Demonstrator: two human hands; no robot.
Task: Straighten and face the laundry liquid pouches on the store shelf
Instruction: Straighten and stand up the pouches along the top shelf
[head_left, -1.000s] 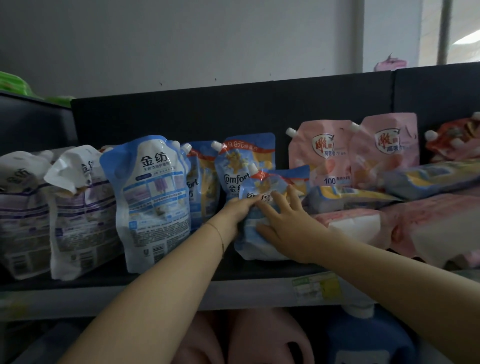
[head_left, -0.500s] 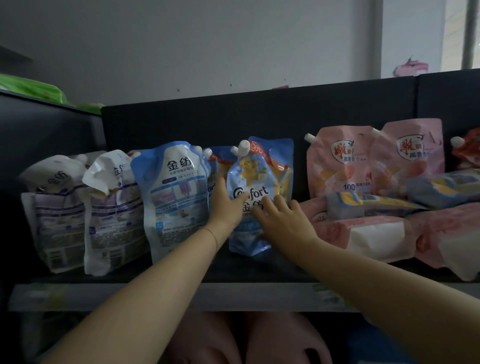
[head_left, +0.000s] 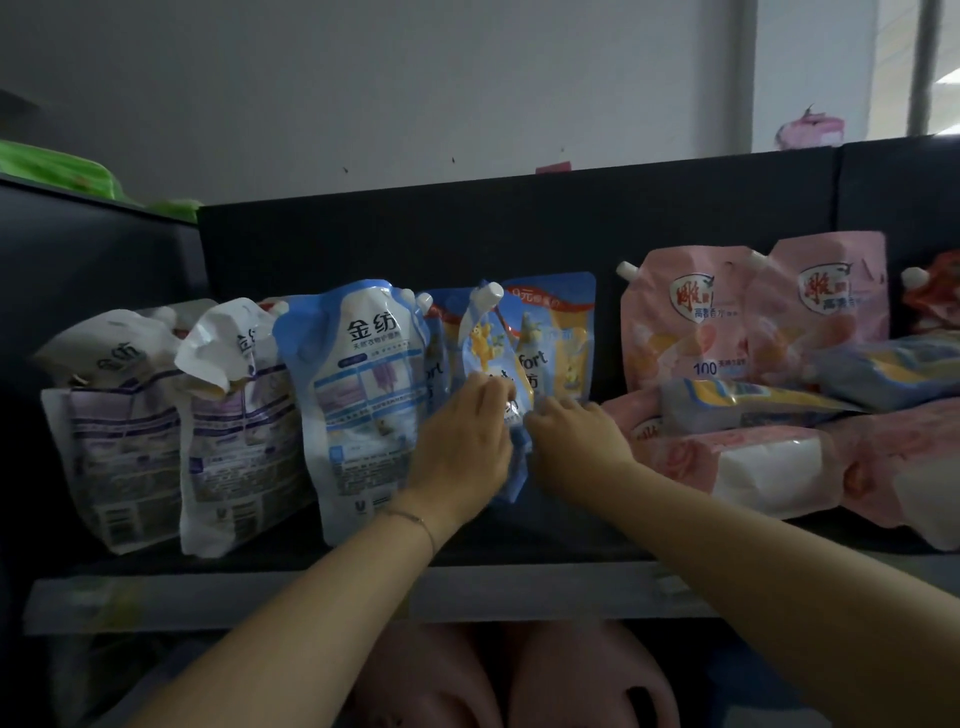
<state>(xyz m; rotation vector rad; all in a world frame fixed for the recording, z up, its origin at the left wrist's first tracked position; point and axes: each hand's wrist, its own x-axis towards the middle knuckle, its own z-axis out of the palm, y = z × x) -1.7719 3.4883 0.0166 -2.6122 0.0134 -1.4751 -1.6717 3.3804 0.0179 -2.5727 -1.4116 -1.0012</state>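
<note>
Reaching up from the bottom of the view, two bare forearms crossed the pale front edge of the shelf (head_left: 311, 592), above rounded pink bottles (head_left: 415, 675) stored underneath. A thin bracelet (head_left: 415, 519) circled the left wrist.

The left hand (head_left: 462, 441) and the right hand (head_left: 571, 436) met at the middle of the shelf on a small blue pouch (head_left: 493, 358). The left hand's fingers were curled onto its front and left side. The right hand's fingers were curled at its lower right edge, so both grasped it. The pouch stood upright and partly edge-on, with its white cap (head_left: 491, 293) at the top.

Just left of it stood a blue-and-white pouch (head_left: 363, 395). Further left were a white-and-purple pouch (head_left: 244, 431) and a far-left white pouch (head_left: 119, 441), both with crumpled, folded-over tops. To the right, a flat pink pouch (head_left: 753, 462) lay in a pile, with a yellow-and-blue pouch (head_left: 737, 400) lying on top.

Directly behind the held one, a second blue pouch (head_left: 563, 332) stood with its front facing out before the black back panel (head_left: 415, 234). Behind the pile, two upright pink pouches (head_left: 680, 322) stood side by side. Above the panel's left end sat green packaging (head_left: 52, 166), and beyond it a grey wall (head_left: 363, 78).
</note>
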